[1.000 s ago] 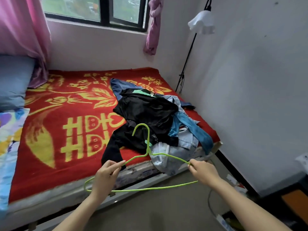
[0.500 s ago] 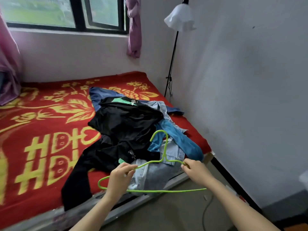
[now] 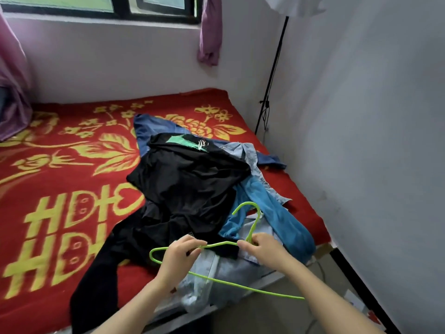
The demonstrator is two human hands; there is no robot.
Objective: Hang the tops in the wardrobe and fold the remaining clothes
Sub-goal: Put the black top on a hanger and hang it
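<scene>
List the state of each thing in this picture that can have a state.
green hanger: empty, held over the edge of the bed.
left hand: pinches the hanger's left shoulder.
right hand: grips the hanger near the hook.
black top: unfolded, crumpled.
blue garment: unfolded, beside the black top.
pale denim garment: unfolded, hanging over the bed edge.
curtain: gathered.

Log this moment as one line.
stage: green hanger held, bare | left hand: grips its shoulder | right hand: grips its neck | clothes pile: heaped on bed
</scene>
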